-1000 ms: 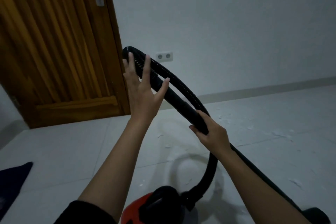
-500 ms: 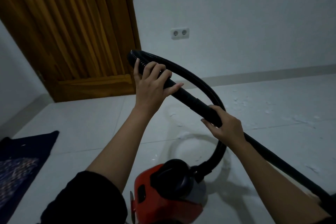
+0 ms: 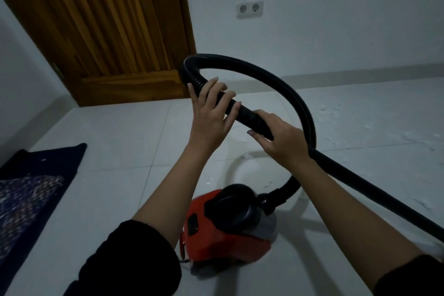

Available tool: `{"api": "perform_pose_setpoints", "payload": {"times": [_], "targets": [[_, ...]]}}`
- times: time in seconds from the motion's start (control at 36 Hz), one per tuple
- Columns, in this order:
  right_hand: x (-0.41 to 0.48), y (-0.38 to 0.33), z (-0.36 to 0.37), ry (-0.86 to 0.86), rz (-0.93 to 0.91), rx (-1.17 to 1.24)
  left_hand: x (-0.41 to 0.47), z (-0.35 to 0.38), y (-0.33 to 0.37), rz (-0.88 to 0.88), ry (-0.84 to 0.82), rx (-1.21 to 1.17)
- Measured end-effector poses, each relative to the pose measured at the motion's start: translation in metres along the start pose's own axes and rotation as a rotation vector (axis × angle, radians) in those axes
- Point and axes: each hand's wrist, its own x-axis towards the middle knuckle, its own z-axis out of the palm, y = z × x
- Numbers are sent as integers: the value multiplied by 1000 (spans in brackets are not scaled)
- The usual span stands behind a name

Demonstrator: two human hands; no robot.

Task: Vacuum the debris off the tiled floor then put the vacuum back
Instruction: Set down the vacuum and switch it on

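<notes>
From the head view, mid-frame, the left hand wraps the cuff where the springy ribbed hose meets the rigid wand, which the right hand grips, the stiff, sure hold, above the likely heavy red vacuum at lower centre.

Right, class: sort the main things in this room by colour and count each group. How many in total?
Black: 1, the vacuum hose
Red: 1, the vacuum body
Brown: 1, the wooden door
White: 1, the double wall socket
Dark blue: 1, the mat
Total: 5
</notes>
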Motion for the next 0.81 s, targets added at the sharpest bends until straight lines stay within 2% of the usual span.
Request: {"api": "perform_pose_setpoints", "payload": {"times": [0.17,0.36,0.56,0.61,0.72,0.81], "targets": [[-9,-3,28,-27,-22,-39,-45,-5,1,-284,-19,-206],[-10,-15,58,-56,-34,-15,-155,-23,6,-1068,14,-345],[-21,-23,85,-123,-61,-13,-278,-32,9,-1530,-264,-335],[-25,-25,90,-129,-70,-20,-288,-28,8,-1610,-297,-393],[-29,-28,100,-137,-71,-12,-320,-2,-4,-1545,-479,-404],[-31,-29,106,-134,-74,-6,-334,13,-14,-1576,-544,-403]]}}
